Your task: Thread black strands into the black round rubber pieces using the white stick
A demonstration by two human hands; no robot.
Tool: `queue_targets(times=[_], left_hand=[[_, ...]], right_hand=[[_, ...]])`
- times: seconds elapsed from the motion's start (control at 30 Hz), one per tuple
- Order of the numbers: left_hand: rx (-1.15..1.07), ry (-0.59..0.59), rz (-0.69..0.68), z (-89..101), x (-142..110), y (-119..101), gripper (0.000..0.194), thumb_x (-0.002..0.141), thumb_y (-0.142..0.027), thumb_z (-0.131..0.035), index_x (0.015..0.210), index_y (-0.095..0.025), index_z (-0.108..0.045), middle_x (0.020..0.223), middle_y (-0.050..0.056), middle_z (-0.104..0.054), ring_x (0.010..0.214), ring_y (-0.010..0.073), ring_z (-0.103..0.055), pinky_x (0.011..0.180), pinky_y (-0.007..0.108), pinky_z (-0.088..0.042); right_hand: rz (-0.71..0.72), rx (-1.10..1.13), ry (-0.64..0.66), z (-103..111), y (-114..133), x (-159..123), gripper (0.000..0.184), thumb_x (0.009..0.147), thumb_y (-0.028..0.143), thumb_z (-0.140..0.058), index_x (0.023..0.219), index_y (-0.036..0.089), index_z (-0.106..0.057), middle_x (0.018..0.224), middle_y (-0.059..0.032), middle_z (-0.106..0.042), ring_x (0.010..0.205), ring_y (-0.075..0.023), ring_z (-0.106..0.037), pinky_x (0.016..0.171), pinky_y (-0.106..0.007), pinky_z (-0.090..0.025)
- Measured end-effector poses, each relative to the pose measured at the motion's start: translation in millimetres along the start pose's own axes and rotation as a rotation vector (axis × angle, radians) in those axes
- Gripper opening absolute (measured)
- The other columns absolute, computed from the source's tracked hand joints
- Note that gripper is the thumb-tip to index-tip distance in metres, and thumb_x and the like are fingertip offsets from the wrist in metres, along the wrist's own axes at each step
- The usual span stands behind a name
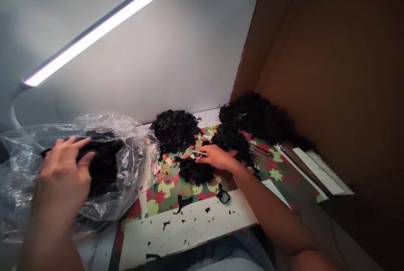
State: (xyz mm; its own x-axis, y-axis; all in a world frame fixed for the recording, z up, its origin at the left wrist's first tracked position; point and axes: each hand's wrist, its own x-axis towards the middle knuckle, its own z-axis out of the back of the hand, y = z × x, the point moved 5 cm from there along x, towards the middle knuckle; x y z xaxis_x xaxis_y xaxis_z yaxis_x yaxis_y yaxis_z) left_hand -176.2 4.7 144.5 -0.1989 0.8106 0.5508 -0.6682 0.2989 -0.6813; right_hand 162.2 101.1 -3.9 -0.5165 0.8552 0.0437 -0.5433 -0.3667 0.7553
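My left hand reaches into the mouth of a clear plastic bag that holds black pieces; its fingers are spread and lie against the black contents. My right hand rests on the patterned table cover, pinched on a thin metal tool that looks like tweezers, just above a small heap of black pieces. A rounded pile of black pieces sits behind it. A larger black pile lies to the right.
A lit LED bar lamp slants over the bag. A brown cardboard wall closes the right side. White strips and a metal tool lie along it. A small black ring and black scraps litter the white board.
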Motion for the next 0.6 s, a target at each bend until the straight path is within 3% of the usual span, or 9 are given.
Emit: queue_targets(times=[0.07,0.13,0.23,0.33,0.4,0.47,0.53,0.6], left_hand=[[0.051,0.025,-0.047,-31.3,-19.3,-36.4,0.031,0.086,-0.037,-0.069,0.117,-0.034,-0.071,0.144,-0.005,-0.058,0.142,0.0361,-0.040,0.126,0.051,-0.015],[-0.159,0.161,-0.003,-74.3,-36.9,-57.9,0.029,0.085,-0.041,-0.068,0.110,-0.029,-0.076,0.134,0.004,-0.066,0.132,0.0352,-0.051,0.122,0.050,-0.024],[-0.455,0.296,0.208,-137.2,-51.0,-53.1,0.030,0.084,-0.043,-0.070,0.108,-0.026,-0.076,0.124,0.008,-0.071,0.123,0.0334,-0.058,0.115,0.047,-0.035],[-0.573,0.455,0.318,-183.3,-53.7,-29.0,0.034,0.086,-0.052,-0.064,0.100,-0.022,-0.076,0.100,0.009,-0.074,0.100,0.0290,-0.065,0.095,0.040,-0.049],[-0.644,0.605,0.369,-201.8,-58.3,-13.9,0.038,0.085,-0.056,-0.064,0.090,-0.020,-0.075,0.089,0.007,-0.073,0.091,0.0262,-0.065,0.084,0.035,-0.052],[-0.671,0.680,0.409,-209.2,-65.4,-2.2,0.036,0.081,-0.055,-0.070,0.083,-0.019,-0.073,0.083,0.005,-0.072,0.084,0.0240,-0.065,0.076,0.032,-0.052],[-0.681,0.710,0.472,-211.3,-73.7,5.7,0.032,0.074,-0.048,-0.079,0.085,-0.018,-0.072,0.081,0.004,-0.072,0.079,0.0225,-0.064,0.071,0.031,-0.051],[-0.725,0.713,0.553,-212.0,-80.1,9.1,0.035,0.070,-0.040,-0.084,0.094,-0.017,-0.073,0.089,0.005,-0.074,0.082,0.0230,-0.065,0.074,0.031,-0.051]], right_hand=[[0.059,-0.027,0.038,-0.3,6.0,-0.9,0.014,0.077,0.027,-0.080,0.077,0.017,-0.070,0.073,0.0022,-0.062,0.065,-0.0135,-0.054,0.060,-0.022,-0.036],[0.130,-0.053,0.068,-0.4,15.4,-2.3,0.011,0.075,0.016,-0.079,0.080,0.018,-0.070,0.080,0.0011,-0.063,0.075,-0.0152,-0.057,0.067,-0.023,-0.041],[0.291,-0.094,0.028,-1.6,33.9,-7.3,0.022,0.077,0.003,-0.070,0.093,0.019,-0.070,0.095,-0.0017,-0.065,0.085,-0.0159,-0.060,0.077,-0.025,-0.045],[0.452,-0.161,-0.123,-6.4,48.0,-15.4,0.026,0.084,0.007,-0.064,0.105,0.021,-0.069,0.103,-0.0044,-0.064,0.085,-0.0156,-0.061,0.077,-0.025,-0.048],[0.503,-0.206,-0.190,-13.3,52.0,-18.7,0.019,0.089,0.011,-0.060,0.103,0.021,-0.069,0.097,-0.0046,-0.064,0.079,-0.0153,-0.060,0.072,-0.025,-0.048],[0.496,-0.165,-0.214,-18.2,53.0,-18.4,0.013,0.092,0.016,-0.058,0.097,0.019,-0.069,0.089,-0.0041,-0.063,0.074,-0.0153,-0.058,0.069,-0.026,-0.047],[0.419,-0.006,-0.218,-16.9,50.7,-15.1,0.007,0.091,0.023,-0.064,0.095,0.019,-0.069,0.086,-0.0034,-0.064,0.074,-0.0157,-0.059,0.068,-0.026,-0.047],[0.290,0.205,-0.233,-9.5,44.5,-11.0,0.017,0.088,0.033,-0.070,0.098,0.019,-0.069,0.085,-0.0025,-0.065,0.074,-0.0160,-0.060,0.065,-0.026,-0.047]])
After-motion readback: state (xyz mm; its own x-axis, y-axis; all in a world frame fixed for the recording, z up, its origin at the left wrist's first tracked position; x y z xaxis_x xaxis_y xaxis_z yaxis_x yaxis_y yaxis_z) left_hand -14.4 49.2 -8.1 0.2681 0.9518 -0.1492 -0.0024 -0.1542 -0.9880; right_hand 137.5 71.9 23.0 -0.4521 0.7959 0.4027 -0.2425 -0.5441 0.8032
